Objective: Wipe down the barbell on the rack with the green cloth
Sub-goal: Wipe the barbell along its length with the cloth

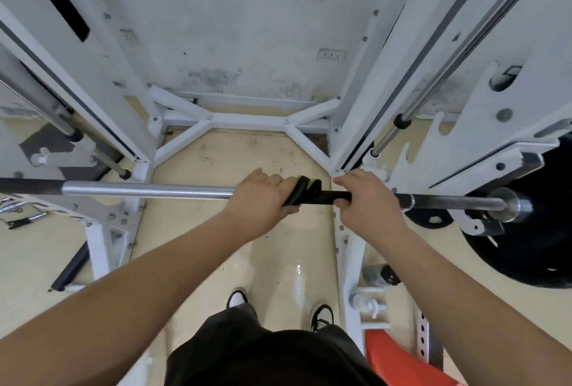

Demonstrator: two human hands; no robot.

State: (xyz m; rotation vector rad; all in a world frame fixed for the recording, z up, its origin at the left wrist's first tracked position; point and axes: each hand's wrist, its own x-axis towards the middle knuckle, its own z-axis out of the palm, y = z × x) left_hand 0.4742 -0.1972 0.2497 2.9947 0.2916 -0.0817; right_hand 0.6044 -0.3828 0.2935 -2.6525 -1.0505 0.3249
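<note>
1. In the head view, we are looking down at the barbell (148,191) lying level across the white rack (102,240), with a black weight plate (526,246) on its right end.
2. Our left hand (260,199) is clamping its fingers (274,179) round the green cloth (305,189) on the shaft; our right hand (365,199) is gripping the bare bar just beside it.
3. We are judging it best to be squeezing evenly, twisting the cloth while sliding it along, with the right hand steadying.
</note>
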